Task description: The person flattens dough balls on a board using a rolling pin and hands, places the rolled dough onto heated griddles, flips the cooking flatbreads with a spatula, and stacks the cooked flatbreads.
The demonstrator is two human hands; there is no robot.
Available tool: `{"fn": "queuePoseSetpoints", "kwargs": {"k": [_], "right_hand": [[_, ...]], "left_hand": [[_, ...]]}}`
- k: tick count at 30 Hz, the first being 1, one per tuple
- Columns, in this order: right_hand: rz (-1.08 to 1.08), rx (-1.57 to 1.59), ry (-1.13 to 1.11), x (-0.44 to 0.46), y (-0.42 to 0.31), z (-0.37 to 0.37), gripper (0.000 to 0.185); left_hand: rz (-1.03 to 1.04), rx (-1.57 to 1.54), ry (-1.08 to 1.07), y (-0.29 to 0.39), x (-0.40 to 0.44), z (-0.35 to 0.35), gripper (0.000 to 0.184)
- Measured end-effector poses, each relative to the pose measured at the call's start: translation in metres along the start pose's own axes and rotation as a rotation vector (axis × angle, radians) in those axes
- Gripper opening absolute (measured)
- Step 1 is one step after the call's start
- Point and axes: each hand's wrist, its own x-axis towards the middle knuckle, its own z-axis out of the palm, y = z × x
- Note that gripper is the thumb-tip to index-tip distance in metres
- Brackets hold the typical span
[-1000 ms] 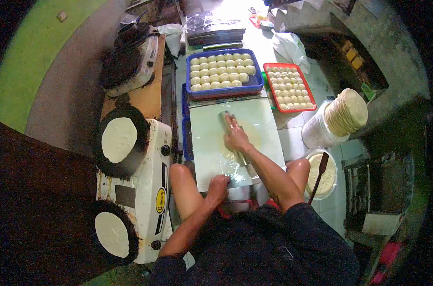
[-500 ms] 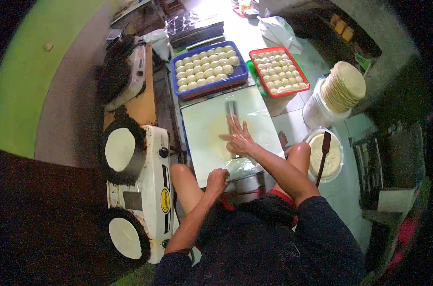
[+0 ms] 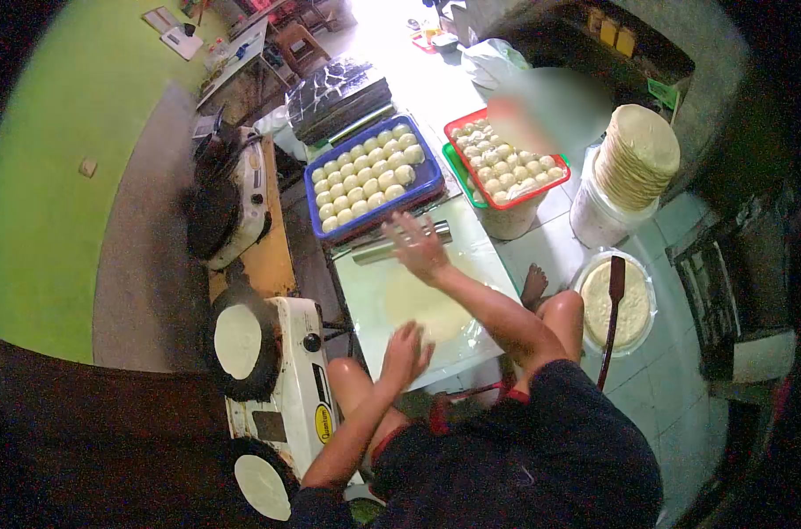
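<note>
A thin, pale sheet of rolled dough lies on the white work board between my knees. My right hand is open, fingers spread, over a shiny metal rolling pin at the board's far side. The hand covers the pin's middle, and I cannot tell how firmly it touches. Close to the near edge of the dough is my left hand, its fingers slightly apart and holding nothing visible.
Dough balls fill a blue tray and a red tray beyond the board. Flat breads are stacked at right, above a tub of batter with a dark paddle. At left, a stove carries pans with flatbreads.
The rolling pin has turned from lengthwise to crosswise and moved to the board's far side with my right hand. My left hand has loosened and reached over the board. The view has shifted.
</note>
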Motion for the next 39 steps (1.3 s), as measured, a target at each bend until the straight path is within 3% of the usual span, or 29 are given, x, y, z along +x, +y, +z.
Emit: {"fn": "queuePoseSetpoints", "kwargs": {"k": [3,6,7,8,9,10,11,12,15,17,18,19,21,24,26,27,28,29,30,33,35,36,37,39], "right_hand": [[0.122,-0.072,0.150,-0.024,0.038,-0.094,0.064],[0.505,-0.176,0.229,-0.139,0.102,-0.196,0.070],[0.617,-0.286,0.134,-0.199,0.137,-0.214,0.082],[0.883,-0.178,0.084,-0.231,0.127,-0.250,0.086],[1.008,-0.300,-0.047,-0.310,0.148,-0.250,0.101],[1.239,-0.330,-0.037,-0.375,0.147,-0.249,0.113],[1.377,-0.399,-0.141,-0.408,0.137,-0.253,0.118],[1.439,-0.303,-0.085,-0.443,0.128,-0.246,0.115],[1.522,-0.223,-0.033,-0.474,0.121,-0.238,0.095],[1.279,-0.329,-0.049,-0.506,0.144,-0.230,0.070],[1.275,-0.237,-0.012,-0.498,0.145,-0.236,0.060],[1.270,-0.136,0.009,-0.483,0.144,-0.250,0.050],[0.952,-0.186,0.076,-0.440,0.121,-0.272,0.045],[0.760,0.227,0.064,-0.291,0.028,-0.263,0.042],[0.159,0.072,-0.163,-0.221,0.003,-0.220,0.029],[0.172,0.173,-0.317,-0.163,-0.095,-0.223,0.030],[0.003,0.537,-0.308,-0.132,-0.146,-0.202,0.034],[-0.073,0.519,-0.574,-0.110,-0.190,-0.192,0.034],[-0.260,0.498,-0.681,-0.092,-0.241,-0.187,0.035],[-0.666,0.516,-0.930,-0.071,-0.342,-0.187,0.039],[-0.723,0.473,-1.039,-0.067,-0.365,-0.194,0.040],[-0.746,0.445,-1.098,-0.065,-0.374,-0.197,0.041],[-0.762,0.374,-1.101,-0.062,-0.382,-0.199,0.039],[-0.792,0.231,-1.102,-0.056,-0.394,-0.198,0.036]], "left_hand": [[-0.055,0.257,0.031,-0.022,0.068,0.020,0.066],[-0.149,0.335,0.034,-0.023,0.110,0.048,0.075],[-0.177,0.365,0.033,-0.018,0.113,0.056,0.077],[-0.108,0.275,-0.051,-0.012,0.109,0.057,0.078],[-0.144,0.292,-0.050,-0.011,0.112,0.054,0.077],[-0.176,0.312,-0.050,-0.013,0.116,0.049,0.076],[-0.210,0.327,-0.052,-0.015,0.119,0.046,0.076],[-0.256,0.326,0.022,-0.023,0.122,0.049,0.077],[-0.232,0.311,-0.089,-0.011,0.108,0.049,0.078],[-0.176,0.289,-0.134,0.010,0.081,0.041,0.079],[-0.211,0.247,-0.164,0.015,0.070,0.036,0.079],[-0.254,0.192,-0.065,0.015,0.056,0.027,0.080],[-0.377,0.119,0.135,0.019,0.022,-0.008,0.077],[-0.467,-0.022,0.362,0.007,-0.044,-0.062,0.060],[-0.533,-0.149,0.447,-0.003,-0.089,-0.083,0.049],[-0.491,-0.122,0.474,-0.013,-0.112,-0.083,0.043],[-0.444,-0.094,0.498,-0.023,-0.136,-0.080,0.037],[-0.395,-0.063,0.519,-0.032,-0.155,-0.077,0.032],[-0.432,0.104,0.481,-0.037,-0.169,-0.077,0.025],[-0.291,-0.203,0.591,-0.040,-0.241,-0.072,0.026],[-0.368,-0.297,0.637,-0.031,-0.275,-0.072,0.027],[-0.503,-0.297,0.647,-0.020,-0.289,-0.072,0.027],[-0.639,-0.299,0.653,-0.013,-0.302,-0.071,0.027],[-0.708,-0.323,0.698,-0.007,-0.330,-0.065,0.027]]}}
